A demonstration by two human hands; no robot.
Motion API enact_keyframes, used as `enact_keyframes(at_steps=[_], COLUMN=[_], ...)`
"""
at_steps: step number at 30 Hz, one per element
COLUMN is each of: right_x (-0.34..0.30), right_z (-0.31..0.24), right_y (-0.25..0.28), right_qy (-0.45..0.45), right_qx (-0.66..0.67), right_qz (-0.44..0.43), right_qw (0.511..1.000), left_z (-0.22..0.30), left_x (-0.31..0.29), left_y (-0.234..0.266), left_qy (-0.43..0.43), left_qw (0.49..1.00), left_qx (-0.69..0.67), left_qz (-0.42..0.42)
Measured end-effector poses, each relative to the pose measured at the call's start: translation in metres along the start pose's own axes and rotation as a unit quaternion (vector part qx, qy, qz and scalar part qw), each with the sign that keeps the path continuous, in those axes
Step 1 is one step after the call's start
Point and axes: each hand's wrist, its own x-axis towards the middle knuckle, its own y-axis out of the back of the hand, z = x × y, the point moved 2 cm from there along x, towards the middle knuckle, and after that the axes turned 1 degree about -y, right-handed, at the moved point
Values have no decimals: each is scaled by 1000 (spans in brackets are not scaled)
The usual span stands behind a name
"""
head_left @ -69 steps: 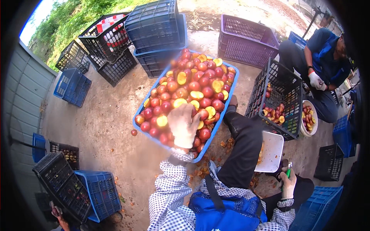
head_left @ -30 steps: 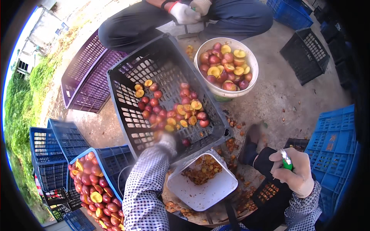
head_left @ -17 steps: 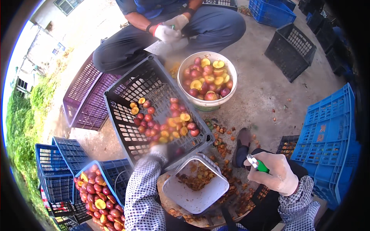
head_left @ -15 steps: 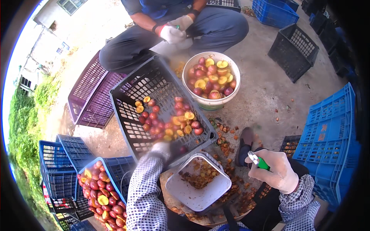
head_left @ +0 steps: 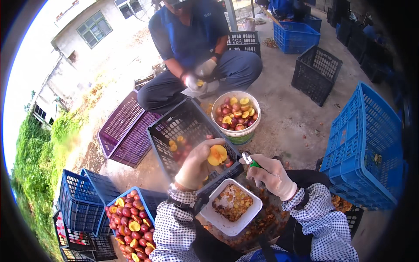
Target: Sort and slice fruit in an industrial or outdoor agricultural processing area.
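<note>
My left hand (head_left: 195, 163), in a pale glove, is closed on a halved plum (head_left: 217, 155) with its yellow cut face showing. It is over the near corner of a black crate (head_left: 153, 144) that holds red plums and cut halves, partly hidden by the hand. To the right, my right hand (head_left: 276, 178), gloved too, grips a small green-handled tool (head_left: 252, 161) with a metal tip; its exact kind is unclear. The tip points toward the plum without touching it. Below and between my hands stands a white square bin (head_left: 232, 229) with brownish-yellow fruit scraps inside.
A white and green bucket (head_left: 241, 139) of plums stands beyond the crate. Across from me sits a co-worker with gloved hands (head_left: 198, 83). A blue crate (head_left: 156, 198) heaped with plums, purple crates (head_left: 133, 142), stacked blue crates (head_left: 342, 153) and a black crate (head_left: 315, 74) surround us.
My left hand has come up out of the black crate with a halved plum. My right hand has moved left with the tool, nearer to it. The view has tilted upward.
</note>
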Motion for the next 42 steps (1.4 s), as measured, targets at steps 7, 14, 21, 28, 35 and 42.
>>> enact_keyframes(at_steps=[7,14,21,28,35,42], right_x=[2,-1,-2,-3,-2,1], right_z=[-10,1,20,28,48,62], right_y=[-28,-48,-60,-67,-78,-72], right_qy=[144,164,89,101,80,106], right_qx=[-243,-376,-450,-456,-514,-489], right_qz=[61,30,5,18,-19,-35], right_qw=[957,911,889,884,854,865], left_z=[-37,-76,-83,-87,-110,-101], left_x=[-13,-35,-39,-40,-45,-53], left_y=[-35,-21,-24,-30,-9,-18], left_qy=[-5,-99,-61,-28,-8,85], left_qw=[963,960,951,937,923,902], left_qx=[-189,7,-50,-116,-74,-154], left_qz=[194,260,300,328,379,395])
